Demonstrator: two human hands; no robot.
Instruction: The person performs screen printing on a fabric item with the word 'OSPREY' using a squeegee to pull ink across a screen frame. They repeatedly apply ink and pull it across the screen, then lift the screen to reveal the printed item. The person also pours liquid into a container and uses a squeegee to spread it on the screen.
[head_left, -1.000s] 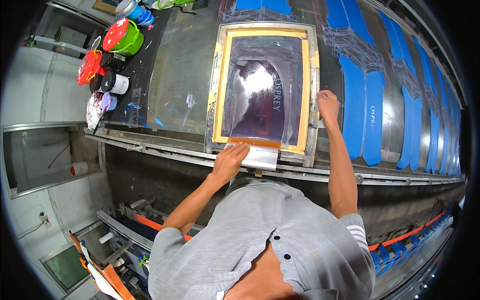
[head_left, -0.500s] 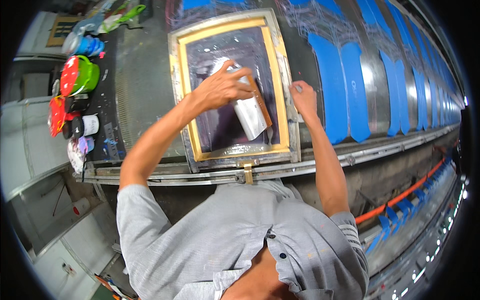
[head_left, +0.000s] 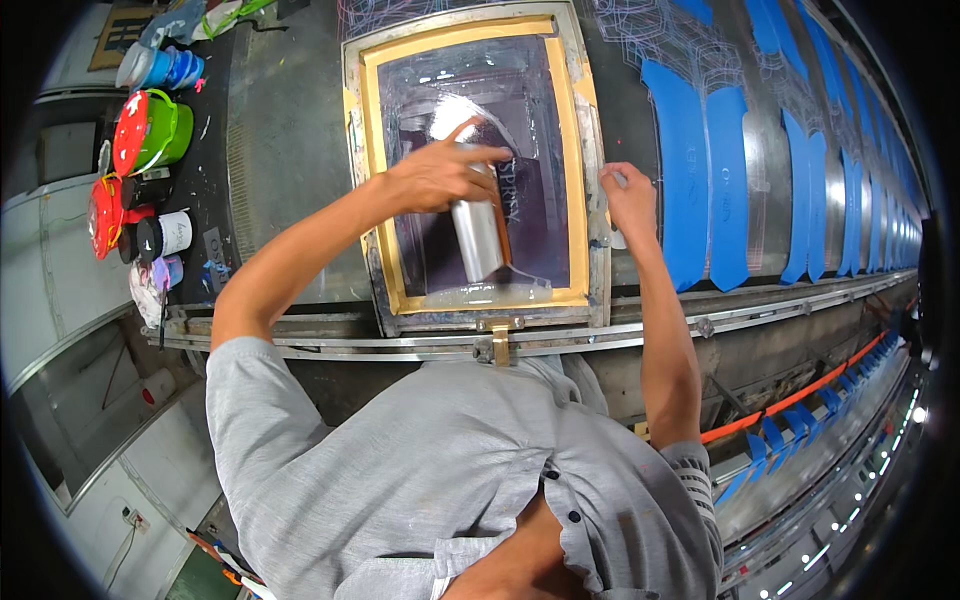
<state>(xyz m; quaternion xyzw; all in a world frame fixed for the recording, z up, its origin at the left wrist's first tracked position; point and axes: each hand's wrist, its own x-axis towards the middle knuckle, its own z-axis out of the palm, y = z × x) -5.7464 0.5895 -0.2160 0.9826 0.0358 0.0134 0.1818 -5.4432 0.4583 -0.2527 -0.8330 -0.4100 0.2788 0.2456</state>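
A screen printing frame (head_left: 592, 200), edged inside with yellow tape, lies on the dark table in front of me. My left hand (head_left: 440, 178) is wrapped around a squeegee with a silver metal body (head_left: 477, 240) and an orange-brown edge. The squeegee stands lengthwise on the dark mesh (head_left: 540, 240), slightly tilted. Wet, shiny ink streaks the mesh around it, and pale lettering shows to its right. Beside the frame's right edge, my right hand (head_left: 630, 205) is closed with fingers curled together. Whatever it may hold is hidden.
Blue printed fabric pieces (head_left: 683, 180) lie in a row along the table to the right. At the left edge stand a green bucket with a red lid (head_left: 165, 130), blue tubs (head_left: 175, 68) and a white jar (head_left: 175, 232). A metal rail (head_left: 640, 338) runs along the near edge, with a brass clamp (head_left: 501, 345).
My left hand has shifted the squeegee leftward over the mesh and turned it more upright, uncovering lettering on its right. My right hand stays beside the frame. The view has shifted slightly.
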